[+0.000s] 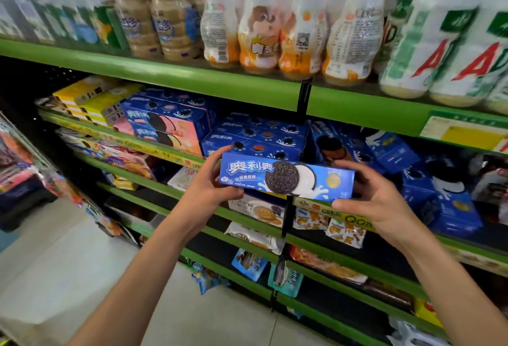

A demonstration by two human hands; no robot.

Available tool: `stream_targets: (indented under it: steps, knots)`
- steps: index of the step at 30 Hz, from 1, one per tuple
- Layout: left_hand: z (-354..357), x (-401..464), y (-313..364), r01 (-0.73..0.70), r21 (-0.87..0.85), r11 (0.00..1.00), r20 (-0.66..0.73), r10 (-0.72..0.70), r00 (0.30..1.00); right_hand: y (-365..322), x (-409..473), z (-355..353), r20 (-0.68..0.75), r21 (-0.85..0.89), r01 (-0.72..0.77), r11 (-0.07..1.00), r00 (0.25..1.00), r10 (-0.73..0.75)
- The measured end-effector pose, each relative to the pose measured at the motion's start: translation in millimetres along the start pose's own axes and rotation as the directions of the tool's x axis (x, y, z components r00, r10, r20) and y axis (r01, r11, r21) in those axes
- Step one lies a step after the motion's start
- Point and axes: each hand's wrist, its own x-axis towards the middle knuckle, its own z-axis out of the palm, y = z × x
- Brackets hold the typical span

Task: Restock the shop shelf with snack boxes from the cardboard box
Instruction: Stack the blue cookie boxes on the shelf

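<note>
In front of the green-edged shop shelf (170,76), a long blue snack box (287,176) printed with a dark sandwich cookie and white cream is held level in the air between two bare hands. The left hand (210,181) grips the box's left end, thumb along the top edge and fingers curled under the bottom. The right hand (376,197) grips the right end, fingers wrapped behind it and the thumb pressed against the lower front edge. The box hangs just in front of a stack of matching blue boxes (255,139) on the second shelf, its top edge overlapping their front faces; whether it touches them cannot be told. To the left of that stack stand blue-and-pink boxes (165,126) and yellow boxes (90,98). To the right, more blue boxes (439,194) lie tilted and loosely piled. On the shelf above, shrink-wrapped packs of small bottles (288,24) stand in a row, with large white bottles (453,43) at the right. Lower shelves hold bagged snacks (346,231), and grey floor (68,263) shows at the lower left.
</note>
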Motion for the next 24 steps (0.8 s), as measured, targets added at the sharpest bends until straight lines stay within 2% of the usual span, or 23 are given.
stream_targets:
  steps: [7,14,24]
  knots:
    - [16.5,6.7,-15.4,0.03,0.045,0.999,0.064,-0.033,0.997,8.1,-0.4,-19.6,-0.106,-0.104,0.023,0.994,0.994,-0.034]
    - [19.9,15.0,-19.1,0.038,0.022,0.999,0.044,-0.039,0.998,11.4,-0.1,-20.5,-0.069,-0.113,-0.033,0.993,0.997,0.025]
    - [17.7,14.2,-15.8,0.055,0.019,0.998,0.046,-0.056,0.997,9.4,-2.7,-15.8,-0.077,-0.119,-0.018,0.993,0.997,0.008]
